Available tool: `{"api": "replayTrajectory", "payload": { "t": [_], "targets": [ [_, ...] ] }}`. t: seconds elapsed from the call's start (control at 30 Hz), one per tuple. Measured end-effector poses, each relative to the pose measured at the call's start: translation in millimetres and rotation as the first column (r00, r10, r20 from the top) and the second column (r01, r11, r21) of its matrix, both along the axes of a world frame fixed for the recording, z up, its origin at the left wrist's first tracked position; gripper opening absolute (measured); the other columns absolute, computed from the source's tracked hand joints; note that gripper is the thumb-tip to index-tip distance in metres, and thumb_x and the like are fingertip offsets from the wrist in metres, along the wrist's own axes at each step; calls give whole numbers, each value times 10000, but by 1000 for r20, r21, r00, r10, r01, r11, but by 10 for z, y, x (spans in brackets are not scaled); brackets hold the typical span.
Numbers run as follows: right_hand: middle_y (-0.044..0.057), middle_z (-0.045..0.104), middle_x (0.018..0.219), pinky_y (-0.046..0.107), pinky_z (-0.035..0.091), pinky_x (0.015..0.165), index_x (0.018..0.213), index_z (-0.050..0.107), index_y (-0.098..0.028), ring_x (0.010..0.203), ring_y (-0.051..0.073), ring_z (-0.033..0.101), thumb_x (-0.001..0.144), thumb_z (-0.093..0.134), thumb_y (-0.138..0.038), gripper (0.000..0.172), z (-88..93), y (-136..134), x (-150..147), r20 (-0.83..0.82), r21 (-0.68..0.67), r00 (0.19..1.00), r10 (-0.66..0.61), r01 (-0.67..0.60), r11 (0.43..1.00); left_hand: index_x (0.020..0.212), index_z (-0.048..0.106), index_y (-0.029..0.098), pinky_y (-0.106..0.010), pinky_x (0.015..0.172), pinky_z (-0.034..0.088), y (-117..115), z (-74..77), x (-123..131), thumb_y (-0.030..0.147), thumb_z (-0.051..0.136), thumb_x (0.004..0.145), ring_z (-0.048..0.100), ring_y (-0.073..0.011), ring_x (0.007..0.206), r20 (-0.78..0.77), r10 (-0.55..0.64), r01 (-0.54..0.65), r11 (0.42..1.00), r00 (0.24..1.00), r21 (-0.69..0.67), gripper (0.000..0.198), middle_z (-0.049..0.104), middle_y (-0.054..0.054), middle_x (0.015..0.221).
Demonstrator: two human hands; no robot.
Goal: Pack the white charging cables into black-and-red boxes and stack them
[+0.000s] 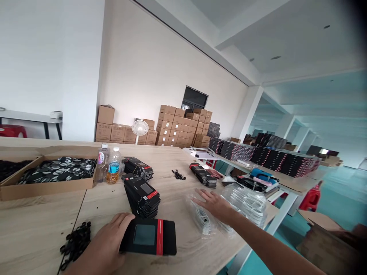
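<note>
My left hand (107,240) grips the left end of a flat black box (169,238) with a red stripe and a grey window, thumb along its upper edge. Just behind it lies a fanned stack of similar black boxes (140,193). My right hand (216,206) reaches over a clear plastic bag holding a coiled white cable (204,221), its fingers stretched out and apart. Whether the fingertips touch the bag I cannot tell. Beside that forearm is a pile of bagged white cables (249,202). A heap of small black pieces (76,242) lies left of my left hand.
Two bottles (114,166) stand beside an open carton (48,188) of black-and-white pieces. More black boxes lie in stacks (203,175) farther back, with small black bits (179,175) between. The table's edge (241,250) runs along the right. A red stool (312,196) stands beyond.
</note>
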State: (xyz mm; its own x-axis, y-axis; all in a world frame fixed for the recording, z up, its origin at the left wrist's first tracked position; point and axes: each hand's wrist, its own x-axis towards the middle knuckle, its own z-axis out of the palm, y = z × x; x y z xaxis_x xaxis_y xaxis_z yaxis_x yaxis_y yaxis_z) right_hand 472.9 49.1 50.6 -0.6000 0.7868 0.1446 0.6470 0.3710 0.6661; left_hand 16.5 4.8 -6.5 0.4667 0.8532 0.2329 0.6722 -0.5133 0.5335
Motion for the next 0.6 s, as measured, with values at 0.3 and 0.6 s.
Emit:
{"api": "replayTrajectory", "payload": {
  "t": [0.3, 0.6],
  "targets": [
    [117, 546, 1442, 394, 423, 908, 1121, 675, -257, 1267, 284, 537, 822, 650, -81, 348, 113, 219, -201, 118, -209, 970, 211, -184, 960, 1432, 465, 221, -383, 1101, 360, 90, -71, -82, 90, 525, 623, 433, -267, 1338, -42, 111, -107, 990, 993, 97, 822, 521, -75, 1435],
    [83, 537, 1459, 392, 418, 929, 1308, 574, -319, 1262, 268, 544, 761, 608, 1, 634, 170, 139, -101, 76, -161, 973, 219, -205, 965, 1401, 488, 205, -381, 1111, 337, 76, -118, -44, 72, 515, 601, 431, -271, 1322, 15, 151, -151, 978, 988, 144, 812, 528, -86, 1403]
  ]
}}
